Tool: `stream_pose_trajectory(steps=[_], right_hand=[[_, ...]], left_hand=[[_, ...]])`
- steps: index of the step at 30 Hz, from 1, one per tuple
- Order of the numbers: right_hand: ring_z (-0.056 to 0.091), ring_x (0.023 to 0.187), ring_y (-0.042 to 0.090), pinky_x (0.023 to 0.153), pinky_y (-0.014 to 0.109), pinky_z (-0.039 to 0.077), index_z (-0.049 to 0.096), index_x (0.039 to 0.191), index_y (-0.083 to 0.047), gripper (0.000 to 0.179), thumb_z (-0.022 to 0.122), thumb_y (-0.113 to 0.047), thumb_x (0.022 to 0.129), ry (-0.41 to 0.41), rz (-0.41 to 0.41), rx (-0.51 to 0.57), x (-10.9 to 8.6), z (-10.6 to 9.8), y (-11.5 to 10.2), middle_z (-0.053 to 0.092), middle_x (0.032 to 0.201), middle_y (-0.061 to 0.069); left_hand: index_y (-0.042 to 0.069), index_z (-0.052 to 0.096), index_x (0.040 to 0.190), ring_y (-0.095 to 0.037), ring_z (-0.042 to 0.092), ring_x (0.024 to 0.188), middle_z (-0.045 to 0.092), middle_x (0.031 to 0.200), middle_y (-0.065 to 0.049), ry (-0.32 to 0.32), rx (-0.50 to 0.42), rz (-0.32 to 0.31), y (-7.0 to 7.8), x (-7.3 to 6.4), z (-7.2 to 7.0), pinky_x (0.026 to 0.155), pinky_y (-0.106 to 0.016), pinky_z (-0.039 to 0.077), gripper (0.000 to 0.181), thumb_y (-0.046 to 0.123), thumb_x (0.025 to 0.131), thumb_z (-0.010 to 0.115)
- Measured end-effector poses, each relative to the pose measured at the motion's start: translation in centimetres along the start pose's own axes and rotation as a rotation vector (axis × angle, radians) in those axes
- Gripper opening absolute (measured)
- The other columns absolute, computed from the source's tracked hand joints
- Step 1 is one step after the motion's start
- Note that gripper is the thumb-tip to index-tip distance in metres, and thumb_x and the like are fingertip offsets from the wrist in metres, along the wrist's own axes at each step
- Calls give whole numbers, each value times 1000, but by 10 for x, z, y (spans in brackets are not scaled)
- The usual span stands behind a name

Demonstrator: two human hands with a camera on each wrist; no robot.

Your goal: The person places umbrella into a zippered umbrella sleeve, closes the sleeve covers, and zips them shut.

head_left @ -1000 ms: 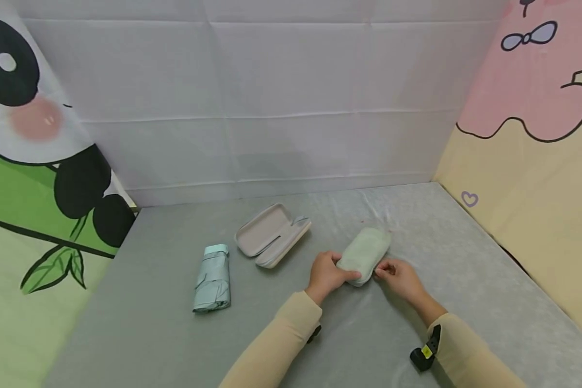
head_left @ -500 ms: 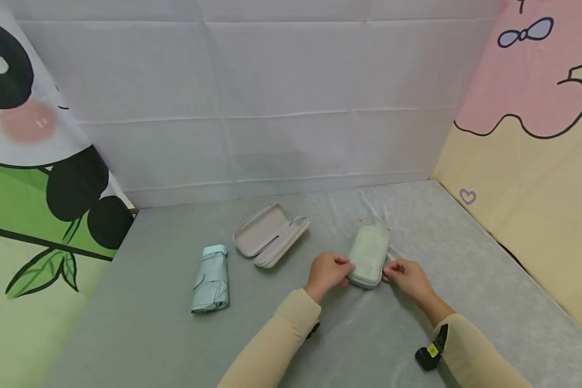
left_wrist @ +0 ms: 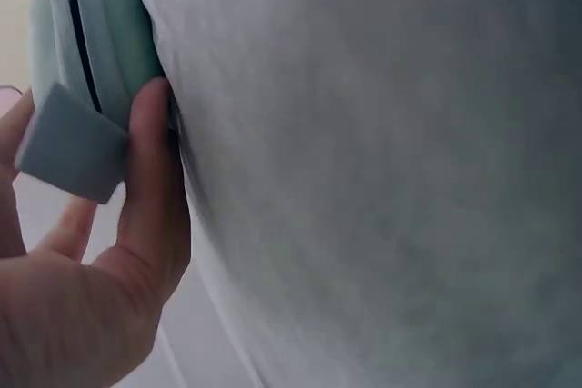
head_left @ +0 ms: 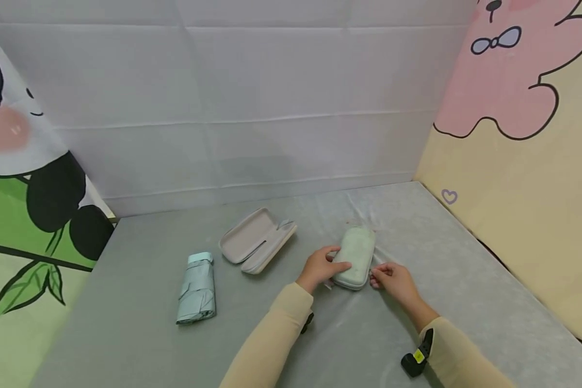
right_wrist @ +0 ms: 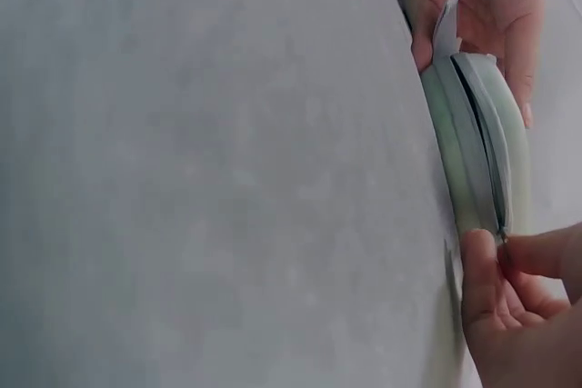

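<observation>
A pale green zip case [head_left: 356, 253] lies on the grey cloth between both hands. My left hand [head_left: 318, 269] grips its left side, thumb over the top and fingers along the edge. A flat grey tab [left_wrist: 73, 144] juts from the case's end by that hand in the left wrist view. On the opposite side, my right hand [head_left: 395, 283] pinches the small zip pull [right_wrist: 503, 236] between thumb and forefinger. In the right wrist view, a dark gap runs along the zip from the tab end down to the pull.
A beige glasses case [head_left: 257, 242] lies open left of the hands, grey inside. Farther left is a folded light-blue umbrella-like bundle [head_left: 196, 288]. White cloth [head_left: 271, 108] hangs behind the grey table surface [head_left: 126, 334], with printed cloth on both sides.
The green case has turned from a slant to nearly straight. My left thumb moved from its near left corner onto its top. The right hand stays at the zip side; the view shifted.
</observation>
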State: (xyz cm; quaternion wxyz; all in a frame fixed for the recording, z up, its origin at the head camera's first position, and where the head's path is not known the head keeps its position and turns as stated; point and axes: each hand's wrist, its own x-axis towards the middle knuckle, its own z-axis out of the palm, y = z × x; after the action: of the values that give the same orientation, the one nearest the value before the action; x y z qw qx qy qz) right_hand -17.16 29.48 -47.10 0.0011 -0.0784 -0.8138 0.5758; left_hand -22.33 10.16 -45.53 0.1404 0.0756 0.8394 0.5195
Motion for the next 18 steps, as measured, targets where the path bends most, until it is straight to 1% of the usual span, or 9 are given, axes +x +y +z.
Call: stream_pose_trajectory(steps=[3, 7, 11, 13, 18], right_hand=[[63, 62, 10, 60, 22, 53, 57, 98, 17, 19, 54, -1, 93, 17, 39, 76, 0, 1, 1, 67, 77, 14], [62, 59, 8, 58, 21, 52, 56, 98, 20, 19, 53, 1, 92, 33, 61, 129, 0, 0, 1, 66, 74, 12], [61, 57, 7, 56, 20, 51, 55, 95, 19, 16, 53, 3, 92, 24, 53, 129, -2, -2, 4, 66, 72, 12], [60, 57, 7, 55, 20, 51, 55, 93, 19, 15, 53, 5, 91, 17, 36, 110, -3, -3, 5, 65, 71, 13], [59, 56, 7, 53, 20, 51, 55, 90, 19, 13, 54, 6, 91, 1, -6, 63, -5, -5, 10, 64, 70, 13]], left_hand=[[19, 57, 129, -20, 59, 61, 56, 111, -12, -16, -54, -22, -1, 0, 1, 50, -31, 51, 59, 33, 76, 78], [19, 56, 130, -20, 59, 57, 57, 108, -10, -23, -80, -39, 2, -3, 4, 49, -30, 51, 65, 30, 71, 82], [21, 58, 128, -20, 59, 58, 57, 110, -11, -1, -67, -64, 5, -6, 6, 50, -30, 51, 65, 31, 69, 84], [22, 60, 127, -18, 59, 60, 57, 112, -11, 18, -51, -75, 5, -6, 8, 51, -29, 51, 63, 32, 69, 84], [21, 62, 123, -15, 58, 60, 59, 112, -12, 57, -26, -78, 6, -7, 13, 50, -28, 51, 60, 32, 68, 84]])
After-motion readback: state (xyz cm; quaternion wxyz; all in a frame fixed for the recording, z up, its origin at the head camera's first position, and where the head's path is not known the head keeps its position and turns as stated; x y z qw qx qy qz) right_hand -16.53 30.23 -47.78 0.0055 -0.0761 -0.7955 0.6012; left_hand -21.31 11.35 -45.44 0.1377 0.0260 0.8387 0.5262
